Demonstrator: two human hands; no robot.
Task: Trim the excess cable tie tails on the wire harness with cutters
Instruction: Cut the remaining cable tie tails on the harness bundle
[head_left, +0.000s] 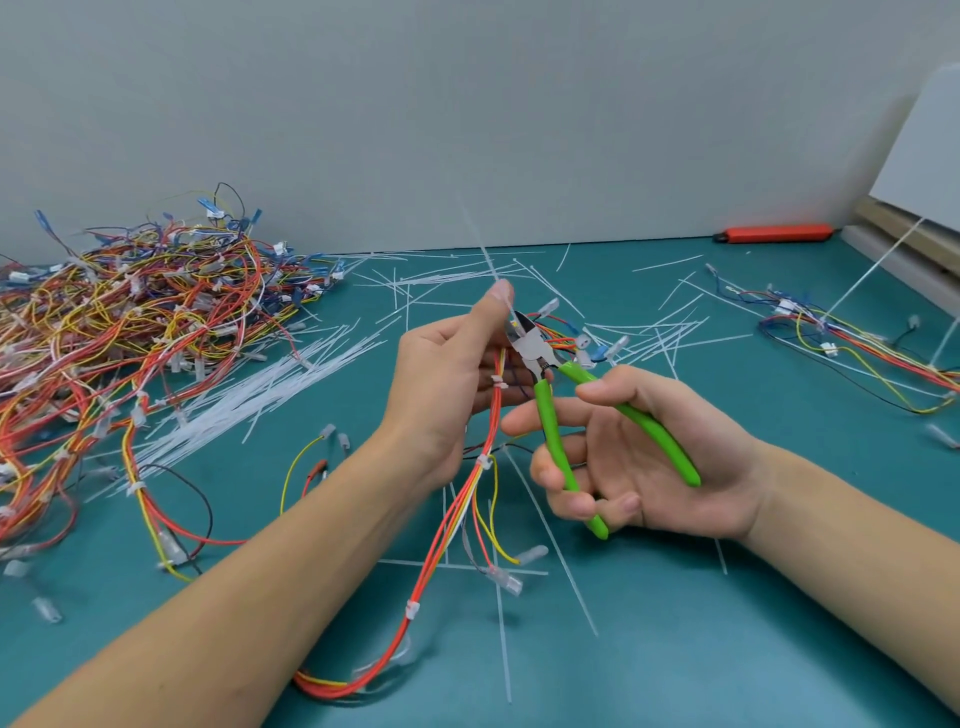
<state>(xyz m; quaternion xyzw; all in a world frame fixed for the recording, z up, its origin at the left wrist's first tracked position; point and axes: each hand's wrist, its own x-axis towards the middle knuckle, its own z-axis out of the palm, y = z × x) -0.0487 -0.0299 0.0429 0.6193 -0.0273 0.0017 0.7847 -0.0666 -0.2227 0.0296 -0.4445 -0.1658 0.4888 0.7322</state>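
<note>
Green-handled cutters in right hand, fingers gripping handles, left hand pinching wire harness

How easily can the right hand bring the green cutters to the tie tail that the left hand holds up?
Probably yes. The right hand already has the green cutters with their tip beside the tie tail, just under the left hand thumb. Nothing lies between them.

I see the wire harness, a red, orange and yellow bundle with white ties, held upright above the tabletop. Its uncut cable tie tail juts up, blurred. The green-handled cutters sit with handles spread, tips at the harness top.
</note>
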